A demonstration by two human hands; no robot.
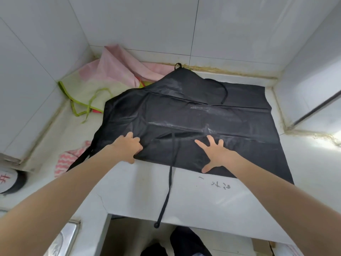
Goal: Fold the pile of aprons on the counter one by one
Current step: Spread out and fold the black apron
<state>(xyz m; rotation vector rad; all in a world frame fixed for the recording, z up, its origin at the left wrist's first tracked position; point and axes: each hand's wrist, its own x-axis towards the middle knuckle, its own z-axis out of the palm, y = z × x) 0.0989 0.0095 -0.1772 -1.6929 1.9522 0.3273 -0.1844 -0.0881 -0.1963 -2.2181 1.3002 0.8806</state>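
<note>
Two hands on black apron (193, 115): left hand (127, 147) gripped its edge, right hand (215, 154) pressed flat, fingers spread.

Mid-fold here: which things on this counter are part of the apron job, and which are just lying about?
Job: black apron, its strap, pink apron, green-trimmed apron, left hand, right hand.

Lying about: striped cloth, round lid.

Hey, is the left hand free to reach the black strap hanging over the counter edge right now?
Probably not right away: the left hand is gripping the near edge of the black apron. The strap lies bare on the counter just right of it, so once it lets go the way looks free.
</note>
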